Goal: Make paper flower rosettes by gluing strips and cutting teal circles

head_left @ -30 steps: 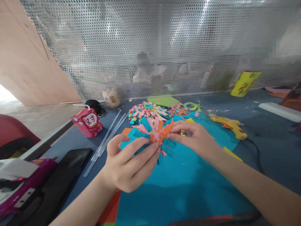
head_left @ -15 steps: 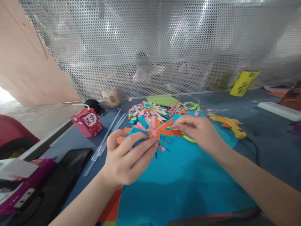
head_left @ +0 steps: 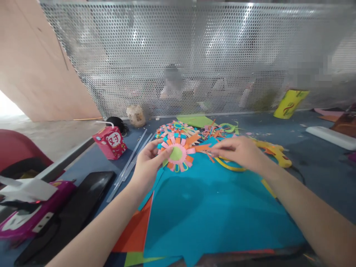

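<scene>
A paper flower (head_left: 176,152) faces me, with a light green centre, a pink fringed ring and looped petals in blue, pink and orange. My left hand (head_left: 150,157) pinches it at its left side, thumb across the front. On its right, orange paper strips (head_left: 202,147) stick out flat. The fingertips of my right hand (head_left: 236,151) are pressed together at the end of one strip. Below both hands lies a large blue paper sheet (head_left: 217,211). Behind the flower is a heap of fringed paper flowers (head_left: 178,127).
A yellow glue gun (head_left: 275,152) lies right of my right hand. Clear glue sticks (head_left: 129,165), a pink drink box (head_left: 109,141), a black phone (head_left: 69,215) and a purple power strip (head_left: 52,215) are at left. Paper scraps (head_left: 214,130) and a perforated metal panel (head_left: 194,48) stand behind.
My left hand has turned the flower over, so its green and pink front now shows instead of the strip-covered back. My right hand stays at the orange strips, slightly farther right.
</scene>
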Demonstrator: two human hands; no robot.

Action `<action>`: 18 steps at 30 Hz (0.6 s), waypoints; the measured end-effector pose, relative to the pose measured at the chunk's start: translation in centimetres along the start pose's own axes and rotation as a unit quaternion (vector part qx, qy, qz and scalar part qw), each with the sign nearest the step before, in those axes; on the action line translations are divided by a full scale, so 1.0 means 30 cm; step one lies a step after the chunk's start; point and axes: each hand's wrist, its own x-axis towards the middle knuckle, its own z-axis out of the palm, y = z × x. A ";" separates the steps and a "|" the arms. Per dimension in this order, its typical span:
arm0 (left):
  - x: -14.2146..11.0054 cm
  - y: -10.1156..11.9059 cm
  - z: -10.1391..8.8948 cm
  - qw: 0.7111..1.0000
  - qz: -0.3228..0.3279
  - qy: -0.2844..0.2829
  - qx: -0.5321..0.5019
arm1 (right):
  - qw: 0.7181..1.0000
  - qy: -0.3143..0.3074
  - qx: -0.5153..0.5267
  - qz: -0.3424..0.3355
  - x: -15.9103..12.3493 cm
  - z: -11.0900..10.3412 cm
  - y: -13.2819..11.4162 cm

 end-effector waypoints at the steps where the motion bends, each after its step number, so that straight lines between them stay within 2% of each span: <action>1: 0.002 -0.004 -0.001 1.000 -0.020 -0.006 -0.011 | 0.999 -0.033 0.000 0.002 -0.005 0.020 -0.008; 3: 0.002 -0.014 -0.004 0.998 -0.050 -0.029 -0.012 | 0.997 -0.081 0.013 0.009 -0.011 0.056 -0.021; 6: 0.001 -0.029 -0.008 0.996 -0.057 -0.068 0.010 | 0.991 -0.135 -0.015 0.019 -0.019 0.076 -0.036; 8: 0.005 -0.039 -0.013 0.996 -0.056 -0.064 0.017 | 0.987 -0.128 -0.096 0.001 -0.038 0.070 -0.038; 10: 0.015 -0.052 -0.018 0.997 -0.071 -0.022 0.004 | 0.974 -0.089 -0.202 -0.050 -0.080 0.065 -0.026; 12: 0.029 -0.068 -0.023 0.995 -0.092 0.029 -0.011 | 0.945 -0.042 -0.299 -0.126 -0.146 0.074 -0.001; 15: 0.052 -0.094 -0.027 0.992 -0.104 0.069 -0.024 | 0.875 -0.034 -0.404 -0.263 -0.267 0.116 0.040; 16: 0.058 -0.100 -0.027 0.991 -0.106 0.076 -0.029 | 0.853 -0.018 -0.436 -0.288 -0.304 0.135 0.046; 18: 0.065 -0.108 -0.025 0.990 -0.108 0.087 -0.040 | 0.826 0.000 -0.491 -0.277 -0.358 0.175 0.040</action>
